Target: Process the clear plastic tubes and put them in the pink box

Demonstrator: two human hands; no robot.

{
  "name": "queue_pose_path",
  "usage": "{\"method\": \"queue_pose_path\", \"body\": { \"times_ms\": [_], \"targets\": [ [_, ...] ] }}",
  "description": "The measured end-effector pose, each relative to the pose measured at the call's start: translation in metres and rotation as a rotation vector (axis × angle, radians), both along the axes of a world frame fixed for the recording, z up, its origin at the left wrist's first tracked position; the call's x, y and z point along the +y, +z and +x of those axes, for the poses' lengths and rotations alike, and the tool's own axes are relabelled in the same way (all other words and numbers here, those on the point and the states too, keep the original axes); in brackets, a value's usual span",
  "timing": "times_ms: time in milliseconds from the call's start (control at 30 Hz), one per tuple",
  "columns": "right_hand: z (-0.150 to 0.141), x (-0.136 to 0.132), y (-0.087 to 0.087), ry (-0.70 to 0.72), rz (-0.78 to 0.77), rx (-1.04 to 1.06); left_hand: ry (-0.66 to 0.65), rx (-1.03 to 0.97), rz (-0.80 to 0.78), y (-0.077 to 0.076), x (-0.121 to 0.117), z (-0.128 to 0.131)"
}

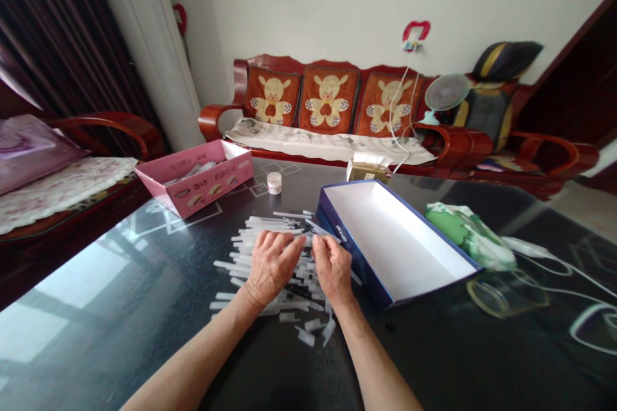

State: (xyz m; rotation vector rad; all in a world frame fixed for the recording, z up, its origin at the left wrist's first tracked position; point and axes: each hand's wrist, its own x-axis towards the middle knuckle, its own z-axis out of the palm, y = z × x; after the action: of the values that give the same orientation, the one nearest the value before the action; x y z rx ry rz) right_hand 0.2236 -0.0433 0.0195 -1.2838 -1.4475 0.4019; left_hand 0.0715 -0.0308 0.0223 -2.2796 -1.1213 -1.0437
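Over a pile of thin, whitish translucent plastic sticks or tubes (241, 264), my left hand (274, 264) is closed, its thumb and fingertips drawn together. My right hand (333, 263) pinches close beside it, thumb against the fingers. The fingertips of both hands nearly meet, and whatever they grip is too small and hidden to make out. Small flat translucent plastic pieces (306, 336) lie scattered at the near end of the pile. Right of my right hand stands an open blue box (359, 263) with a white inside.
A pink box (212, 186) holding whitish pieces stands at the far left, near a small white tub (274, 183). Behind the blue box is a tissue pack (367, 170). A green-white packet (470, 234), a glass dish (506, 295) and white cables (585, 327) lie on the right.
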Motion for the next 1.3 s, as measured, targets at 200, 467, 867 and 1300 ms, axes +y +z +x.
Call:
{"method": "queue_pose_path", "body": {
  "times_ms": [200, 467, 867, 1300],
  "targets": [
    [-0.003, -0.001, -0.001, 0.004, 0.043, -0.062, 0.015, -0.027, 0.015, -0.004, 0.002, -0.001],
    [-0.004, -0.001, -0.005, 0.019, 0.055, -0.056, 0.012, -0.025, -0.007, -0.006, 0.004, -0.003],
    [-0.004, 0.002, -0.006, 0.207, -0.1, 0.248, 0.091, 0.067, 0.005, 0.001, 0.008, -0.008],
    [0.018, 0.014, -0.014, 0.094, 0.022, 0.076, 0.112, 0.096, -0.06, -0.001, 0.016, -0.014]
  ]
}}
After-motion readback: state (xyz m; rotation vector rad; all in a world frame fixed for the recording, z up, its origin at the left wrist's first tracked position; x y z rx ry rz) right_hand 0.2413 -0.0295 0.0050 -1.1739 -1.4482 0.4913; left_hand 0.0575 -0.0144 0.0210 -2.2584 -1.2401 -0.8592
